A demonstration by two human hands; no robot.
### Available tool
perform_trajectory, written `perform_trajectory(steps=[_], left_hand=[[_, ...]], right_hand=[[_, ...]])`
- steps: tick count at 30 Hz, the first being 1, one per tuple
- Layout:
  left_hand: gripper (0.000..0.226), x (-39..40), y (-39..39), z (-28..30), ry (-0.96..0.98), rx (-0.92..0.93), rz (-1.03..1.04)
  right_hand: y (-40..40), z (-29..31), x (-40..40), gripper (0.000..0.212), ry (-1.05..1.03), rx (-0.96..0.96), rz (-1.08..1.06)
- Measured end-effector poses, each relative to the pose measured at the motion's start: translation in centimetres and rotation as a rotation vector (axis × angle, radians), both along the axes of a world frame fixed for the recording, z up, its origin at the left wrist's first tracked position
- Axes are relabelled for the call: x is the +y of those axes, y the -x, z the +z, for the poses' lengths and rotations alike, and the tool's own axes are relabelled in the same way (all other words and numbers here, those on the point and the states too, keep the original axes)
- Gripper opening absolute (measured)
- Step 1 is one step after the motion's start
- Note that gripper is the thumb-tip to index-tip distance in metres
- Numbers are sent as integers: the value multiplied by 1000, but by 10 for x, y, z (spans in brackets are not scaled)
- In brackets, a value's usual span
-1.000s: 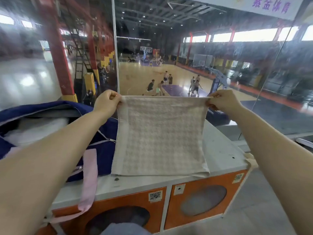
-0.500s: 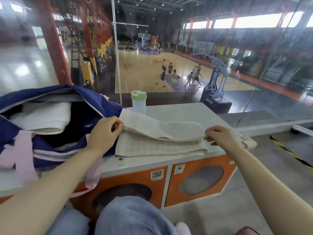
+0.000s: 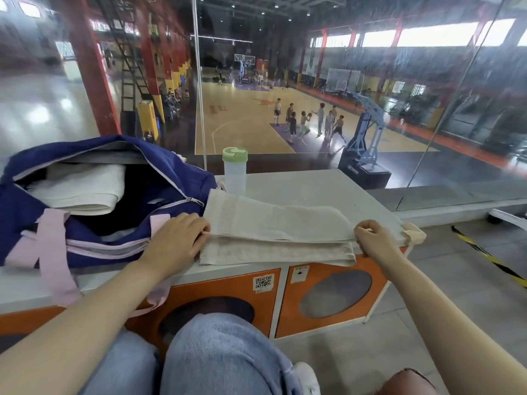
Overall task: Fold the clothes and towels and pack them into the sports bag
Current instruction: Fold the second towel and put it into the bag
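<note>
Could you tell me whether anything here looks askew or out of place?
Only slightly: the folded towel overhangs the counter's front edge, its layers not aligned. The left hand and right hand pinch its corners.

The sports bag is cut off at the left edge of the frame; its far end cannot be seen. Inside it, the folded white cloth is partly hidden by the bag's flap and the dark interior. The left hand hides its fingertips under the towel, so its grip is not fully readable. The printing on the surface's orange front panels is too small to read.
</note>
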State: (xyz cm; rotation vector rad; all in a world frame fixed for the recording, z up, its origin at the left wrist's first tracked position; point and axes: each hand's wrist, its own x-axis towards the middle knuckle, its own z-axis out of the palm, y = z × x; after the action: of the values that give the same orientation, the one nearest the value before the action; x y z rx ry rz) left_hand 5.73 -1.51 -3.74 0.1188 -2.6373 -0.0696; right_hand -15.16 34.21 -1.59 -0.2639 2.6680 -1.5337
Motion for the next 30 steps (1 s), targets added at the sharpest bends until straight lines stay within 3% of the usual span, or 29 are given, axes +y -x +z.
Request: perform_trajectory(steps=[5, 8, 12, 14, 19, 22, 24, 28, 30], left_hand=[[8, -4, -2, -5, 85, -96, -88], [29, -2, 0, 0, 92, -128, -53], [33, 20, 18, 12, 91, -72, -25], [29, 40, 33, 13, -7, -107, -74], [48, 83, 78, 0, -103, -366, -134], [58, 97, 95, -3, -71, -497, -86], [62, 106, 101, -6, -58, -548, -63], [61, 123, 109, -14, -75, -532, -32], [61, 128, 110, -10, -198, -507, -52]], right_hand=[[-6, -9, 2, 13, -116, -102, 28], [-11, -13, 4, 19, -208, -163, 30], [-13, -18, 5, 41, 38, -399, 25], [-12, -20, 6, 40, 108, -472, 52], [-5, -15, 11, 27, 307, -600, 103], [2, -5, 12, 34, 511, -598, 80], [5, 9, 11, 26, 617, -550, 53], [7, 47, -7, 14, 636, -435, 66], [3, 69, -27, 12, 649, -375, 98]])
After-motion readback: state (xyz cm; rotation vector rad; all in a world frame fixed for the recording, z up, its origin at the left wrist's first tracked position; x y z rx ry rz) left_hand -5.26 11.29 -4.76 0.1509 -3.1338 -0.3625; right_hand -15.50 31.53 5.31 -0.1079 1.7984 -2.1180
